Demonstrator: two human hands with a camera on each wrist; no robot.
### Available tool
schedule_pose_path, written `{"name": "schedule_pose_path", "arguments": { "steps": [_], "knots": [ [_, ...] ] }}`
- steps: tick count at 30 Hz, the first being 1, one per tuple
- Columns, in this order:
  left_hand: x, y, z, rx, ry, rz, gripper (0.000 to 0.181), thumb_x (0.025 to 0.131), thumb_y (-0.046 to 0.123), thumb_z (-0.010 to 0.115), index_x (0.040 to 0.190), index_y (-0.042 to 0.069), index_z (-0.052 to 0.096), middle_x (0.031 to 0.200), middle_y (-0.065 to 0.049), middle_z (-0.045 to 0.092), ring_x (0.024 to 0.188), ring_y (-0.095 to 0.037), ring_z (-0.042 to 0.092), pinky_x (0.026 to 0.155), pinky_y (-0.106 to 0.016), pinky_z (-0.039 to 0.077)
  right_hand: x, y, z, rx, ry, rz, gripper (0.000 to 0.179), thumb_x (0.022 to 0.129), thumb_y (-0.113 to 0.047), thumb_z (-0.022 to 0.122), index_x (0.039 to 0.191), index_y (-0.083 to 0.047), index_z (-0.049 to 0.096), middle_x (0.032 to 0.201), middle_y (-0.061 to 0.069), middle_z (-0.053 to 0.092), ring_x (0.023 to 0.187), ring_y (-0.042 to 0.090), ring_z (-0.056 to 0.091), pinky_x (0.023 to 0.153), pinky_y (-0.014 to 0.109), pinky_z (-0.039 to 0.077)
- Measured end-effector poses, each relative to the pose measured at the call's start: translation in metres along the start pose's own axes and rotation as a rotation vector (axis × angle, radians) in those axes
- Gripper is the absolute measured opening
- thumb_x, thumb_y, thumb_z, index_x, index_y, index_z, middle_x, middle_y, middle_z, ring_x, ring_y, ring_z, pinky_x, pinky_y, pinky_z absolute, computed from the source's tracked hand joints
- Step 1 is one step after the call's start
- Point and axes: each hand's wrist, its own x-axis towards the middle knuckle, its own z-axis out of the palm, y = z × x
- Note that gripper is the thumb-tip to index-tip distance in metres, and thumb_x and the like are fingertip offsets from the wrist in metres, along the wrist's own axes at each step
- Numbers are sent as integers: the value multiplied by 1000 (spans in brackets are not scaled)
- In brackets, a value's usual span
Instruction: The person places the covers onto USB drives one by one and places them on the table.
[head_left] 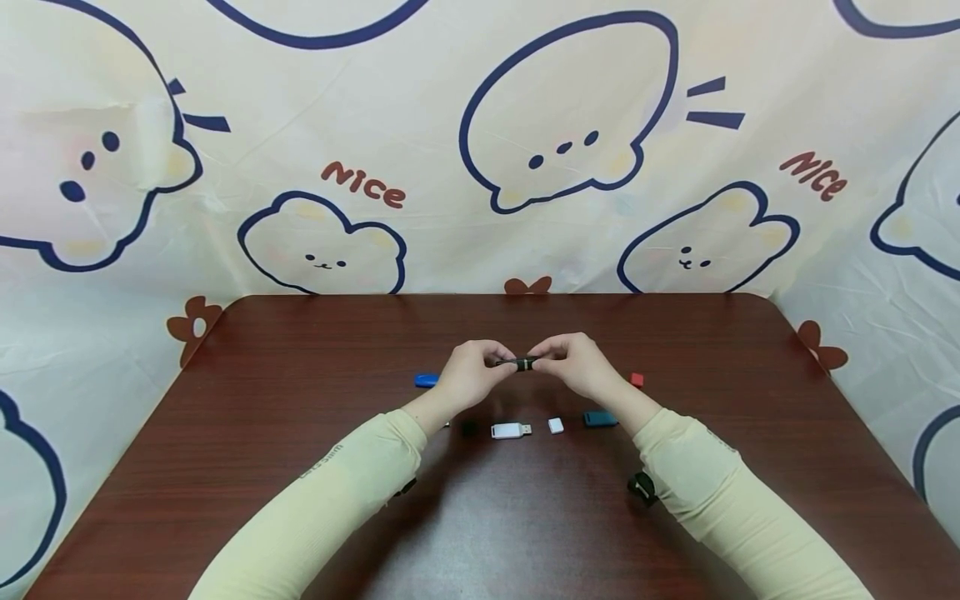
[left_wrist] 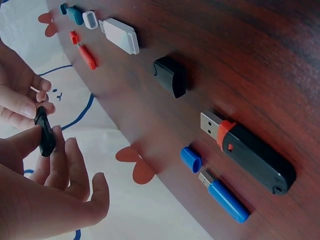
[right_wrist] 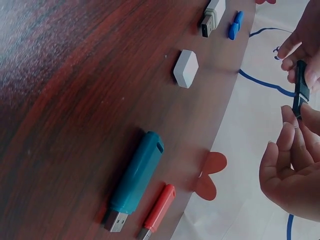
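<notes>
Above the far part of the table, my left hand (head_left: 474,367) and right hand (head_left: 579,363) hold a small black USB stick (right_wrist: 301,80) between them. Thumb and fingers of my left hand (left_wrist: 60,185) pinch its longer body. Those of my right hand (right_wrist: 295,160) pinch the short black end piece, which looks like its cap. A light band shows between the two parts. In the left wrist view, the stick (left_wrist: 45,134) is partly covered by fingertips.
On the table lie a black-and-red USB stick (left_wrist: 255,157), its black cap (left_wrist: 170,76), a blue stick (left_wrist: 227,201) with blue cap (left_wrist: 191,159), a white stick (head_left: 508,431) with white cap (head_left: 556,426), a teal stick (right_wrist: 137,172) and a red stick (right_wrist: 160,207). A patterned cloth hangs behind.
</notes>
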Motion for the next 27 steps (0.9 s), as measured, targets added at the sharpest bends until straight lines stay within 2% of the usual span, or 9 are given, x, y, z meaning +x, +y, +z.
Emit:
{"name": "schedule_pose_path", "arguments": {
  "steps": [7, 14, 27],
  "knots": [
    [1, 0, -1, -18, -1, 3, 14, 88, 22, 66, 97, 12, 70, 89, -4, 66, 80, -17, 53, 66, -25, 42, 0, -1, 0, 18, -3, -3, 20, 89, -14, 62, 107, -5, 67, 96, 14, 70, 96, 25, 61, 82, 38, 48],
    [2, 0, 0, -42, -2, -5, 13, 87, 20, 66, 95, 11, 71, 88, -4, 67, 81, -17, 54, 68, -25, 43, 0, 1, -1, 41, -2, -1, 15, 89, -14, 63, 99, -4, 68, 96, 19, 69, 92, 23, 61, 80, 36, 47],
    [-1, 1, 0, -39, -6, -22, 13, 88, 20, 65, 96, 11, 71, 90, -4, 67, 83, -17, 54, 69, -26, 43, 0, 0, 1, 49, 6, -3, 14, 87, -14, 65, 97, -6, 71, 92, 10, 70, 93, 23, 60, 80, 36, 49]
  ]
}}
